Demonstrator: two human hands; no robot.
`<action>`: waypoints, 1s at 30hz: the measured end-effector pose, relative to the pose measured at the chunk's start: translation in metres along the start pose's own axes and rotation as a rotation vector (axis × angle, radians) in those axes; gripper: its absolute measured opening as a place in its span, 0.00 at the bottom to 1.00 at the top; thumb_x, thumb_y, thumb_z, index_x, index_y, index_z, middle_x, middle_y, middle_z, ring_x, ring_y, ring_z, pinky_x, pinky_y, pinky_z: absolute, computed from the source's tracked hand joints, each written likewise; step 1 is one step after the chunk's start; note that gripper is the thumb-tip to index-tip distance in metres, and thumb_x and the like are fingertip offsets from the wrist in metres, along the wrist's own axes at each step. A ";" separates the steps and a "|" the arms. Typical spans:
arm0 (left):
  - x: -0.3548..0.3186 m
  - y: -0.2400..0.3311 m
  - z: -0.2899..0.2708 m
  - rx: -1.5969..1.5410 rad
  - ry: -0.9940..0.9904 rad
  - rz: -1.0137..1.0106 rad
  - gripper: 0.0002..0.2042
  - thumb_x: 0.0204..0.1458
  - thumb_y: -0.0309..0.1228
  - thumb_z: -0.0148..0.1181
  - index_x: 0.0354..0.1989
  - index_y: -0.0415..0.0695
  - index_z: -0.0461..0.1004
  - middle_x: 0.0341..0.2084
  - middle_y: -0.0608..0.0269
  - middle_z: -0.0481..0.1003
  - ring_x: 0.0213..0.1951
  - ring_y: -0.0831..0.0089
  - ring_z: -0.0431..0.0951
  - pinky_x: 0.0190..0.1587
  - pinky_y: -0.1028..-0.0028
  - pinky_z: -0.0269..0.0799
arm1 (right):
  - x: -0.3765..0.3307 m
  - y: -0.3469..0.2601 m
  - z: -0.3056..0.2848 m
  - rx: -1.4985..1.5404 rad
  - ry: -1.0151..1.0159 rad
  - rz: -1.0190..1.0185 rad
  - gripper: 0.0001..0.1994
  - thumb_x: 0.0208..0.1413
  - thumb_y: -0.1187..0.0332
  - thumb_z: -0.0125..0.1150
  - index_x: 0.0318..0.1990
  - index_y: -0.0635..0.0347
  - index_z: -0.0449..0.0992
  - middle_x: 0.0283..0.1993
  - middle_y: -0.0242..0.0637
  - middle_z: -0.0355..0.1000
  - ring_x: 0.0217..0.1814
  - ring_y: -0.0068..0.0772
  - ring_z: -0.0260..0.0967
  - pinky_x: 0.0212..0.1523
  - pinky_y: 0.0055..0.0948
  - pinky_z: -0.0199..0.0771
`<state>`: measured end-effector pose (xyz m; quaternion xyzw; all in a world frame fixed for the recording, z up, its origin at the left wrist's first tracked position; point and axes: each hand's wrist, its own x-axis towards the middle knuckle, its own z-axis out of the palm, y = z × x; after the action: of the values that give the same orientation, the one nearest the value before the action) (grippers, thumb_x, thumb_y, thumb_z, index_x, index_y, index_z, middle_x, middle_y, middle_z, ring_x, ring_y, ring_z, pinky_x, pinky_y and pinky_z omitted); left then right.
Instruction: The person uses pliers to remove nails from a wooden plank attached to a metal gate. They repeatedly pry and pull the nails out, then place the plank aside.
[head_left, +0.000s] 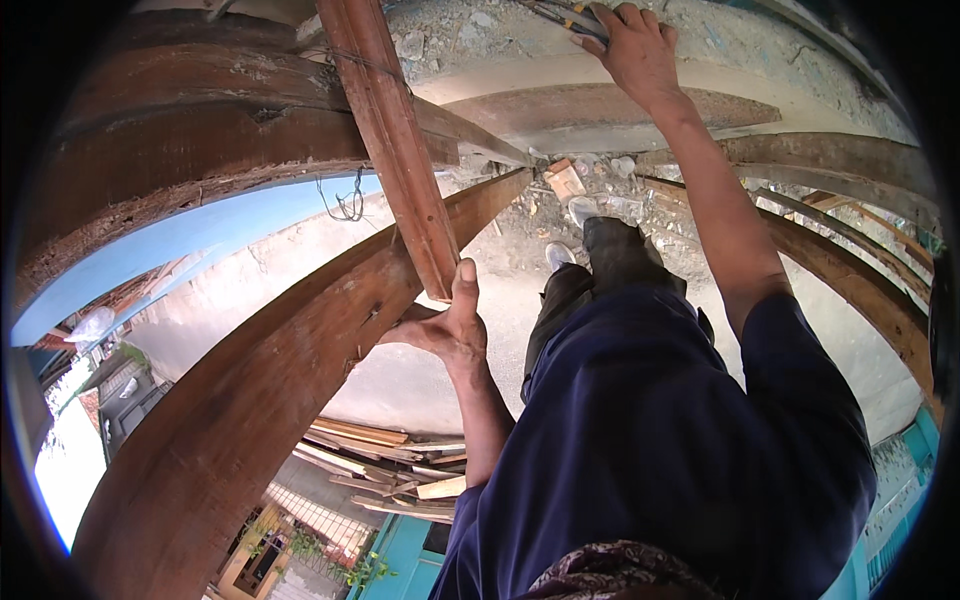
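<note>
My left hand (455, 330) is at the lower end of a narrow reddish-brown wooden plank (395, 140). The thumb lies upright along the plank's side, and the palm is beneath its end. Its fingers pass partly out of sight beside a long, thick wooden beam (300, 310), which the plank crosses. Up at the rough concrete ledge (490, 40), my right hand (638, 55) is closed round a tool with black and yellow handles (570, 18), seemingly pliers. The top edge of the picture cuts off part of that tool.
Heavy dark beams (200, 150) run across the upper left, with loose wire (348, 200) dangling below. More timbers (850, 270) lie to the right. Rubble and a wooden block (565, 180) lie near my shoes. Stacked boards (390, 465) are below on the left.
</note>
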<state>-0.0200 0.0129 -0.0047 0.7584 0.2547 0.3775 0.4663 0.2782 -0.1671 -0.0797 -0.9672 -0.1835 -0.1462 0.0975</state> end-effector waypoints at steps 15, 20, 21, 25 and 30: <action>0.000 -0.010 0.002 -0.010 -0.062 0.029 0.55 0.47 0.24 0.71 0.68 0.37 0.25 0.64 0.40 0.47 0.66 0.54 0.54 0.69 0.51 0.51 | -0.288 0.003 0.063 0.421 -0.458 0.353 0.20 0.57 0.57 0.64 0.53 0.55 0.76 0.52 0.44 0.72 0.56 0.51 0.66 0.58 0.48 0.65; -0.001 -0.006 0.013 0.038 -0.008 0.068 0.52 0.48 0.34 0.68 0.68 0.35 0.29 0.62 0.39 0.54 0.64 0.57 0.60 0.70 0.51 0.55 | -0.419 0.016 0.114 0.415 -0.974 0.381 0.20 0.59 0.53 0.60 0.53 0.54 0.76 0.55 0.44 0.72 0.63 0.51 0.65 0.61 0.53 0.64; 0.000 -0.011 0.010 0.081 -0.007 0.084 0.52 0.47 0.37 0.69 0.68 0.35 0.31 0.62 0.39 0.54 0.63 0.57 0.61 0.69 0.52 0.56 | -0.433 0.020 0.120 0.407 -1.059 0.377 0.21 0.59 0.52 0.59 0.54 0.54 0.76 0.56 0.44 0.72 0.64 0.50 0.64 0.61 0.53 0.64; 0.000 -0.023 0.005 0.096 0.116 0.087 0.41 0.46 0.35 0.71 0.65 0.35 0.52 0.62 0.43 0.61 0.64 0.58 0.64 0.72 0.55 0.50 | -0.443 0.030 0.135 0.465 -1.379 0.450 0.23 0.60 0.52 0.60 0.57 0.55 0.76 0.59 0.44 0.73 0.65 0.48 0.66 0.65 0.49 0.62; 0.009 -0.025 0.002 0.065 0.049 0.269 0.29 0.49 0.33 0.66 0.62 0.43 0.66 0.61 0.46 0.67 0.64 0.59 0.65 0.72 0.51 0.49 | -0.480 0.063 0.208 0.425 -1.248 0.335 0.21 0.58 0.57 0.62 0.53 0.60 0.76 0.51 0.51 0.76 0.56 0.54 0.72 0.56 0.43 0.72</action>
<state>-0.0136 0.0290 -0.0247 0.7911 0.1741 0.4466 0.3801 -0.0732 -0.3304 -0.4364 -0.8455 -0.0778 0.4957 0.1828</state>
